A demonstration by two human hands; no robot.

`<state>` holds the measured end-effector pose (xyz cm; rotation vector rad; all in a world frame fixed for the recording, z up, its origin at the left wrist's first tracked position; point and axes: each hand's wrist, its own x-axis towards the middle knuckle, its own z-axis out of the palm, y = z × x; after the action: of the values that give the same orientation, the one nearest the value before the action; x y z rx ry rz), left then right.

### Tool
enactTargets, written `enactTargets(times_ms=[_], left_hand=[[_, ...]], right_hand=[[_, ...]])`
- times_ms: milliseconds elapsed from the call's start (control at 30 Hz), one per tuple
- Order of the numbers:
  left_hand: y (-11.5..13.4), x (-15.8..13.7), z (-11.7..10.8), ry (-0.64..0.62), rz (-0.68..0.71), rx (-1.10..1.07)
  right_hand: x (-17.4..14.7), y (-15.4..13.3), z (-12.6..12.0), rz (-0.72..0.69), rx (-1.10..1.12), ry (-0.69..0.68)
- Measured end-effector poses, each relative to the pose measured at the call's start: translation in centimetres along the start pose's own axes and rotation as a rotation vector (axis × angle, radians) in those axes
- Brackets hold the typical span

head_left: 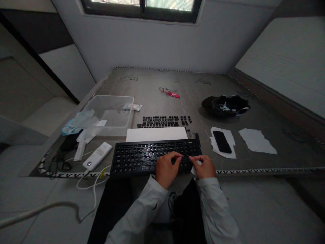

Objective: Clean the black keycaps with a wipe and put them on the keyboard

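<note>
Pale sleeves (215,206) lead to the left hand (166,169) and right hand (206,167), fingers curled; whether they pinch anything, I cannot tell. Beneath them, partly hidden, the black keyboard (139,156) stretches leftward.

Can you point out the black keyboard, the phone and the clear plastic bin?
Black keyboard (144,157), head view: on its key area.
Phone (222,142), head view: middle of its dark upper face.
Clear plastic bin (115,130), head view: its near wall.

Past the far edge of the desk (149,81), a wall (152,47) holds a dark-framed window (142,9); tiled floor (256,206) lies below.
</note>
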<state>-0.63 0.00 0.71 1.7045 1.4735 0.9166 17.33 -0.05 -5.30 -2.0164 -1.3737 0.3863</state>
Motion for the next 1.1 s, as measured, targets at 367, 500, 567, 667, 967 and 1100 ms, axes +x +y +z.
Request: enactTargets(times_ms=[367, 500, 567, 667, 967, 1100], left_hand=[[-0.5, 0.0, 0.1, 0.008, 0.0, 0.004], [-0.5, -0.1, 0.1, 0.005, -0.002, -0.005], [-0.6, -0.2, 0.2, 0.003, -0.002, -0.011], [-0.6, -0.2, 0.3, 0.01, 0.004, -0.009], [0.0, -0.3, -0.6, 0.007, 0.02, -0.038], [0.5, -0.3, -1.2, -0.042, 0.008, -0.138]], right_hand=[[-0.2, -0.4, -0.1, 0.029, -0.03, 0.004], [-0.4, -0.7, -0.1, 0.009, -0.042, 0.027], [-0.5, -0.7, -0.1, 0.016, -0.042, 0.027], [-0.4, -0.7, 0.1, 0.025, -0.057, 0.024], [-0.6, -1.3, -1.9, 0.062, 0.228, 0.046], [-1.6, -2.1, -4.0, 0.14, 0.705, -0.005]])
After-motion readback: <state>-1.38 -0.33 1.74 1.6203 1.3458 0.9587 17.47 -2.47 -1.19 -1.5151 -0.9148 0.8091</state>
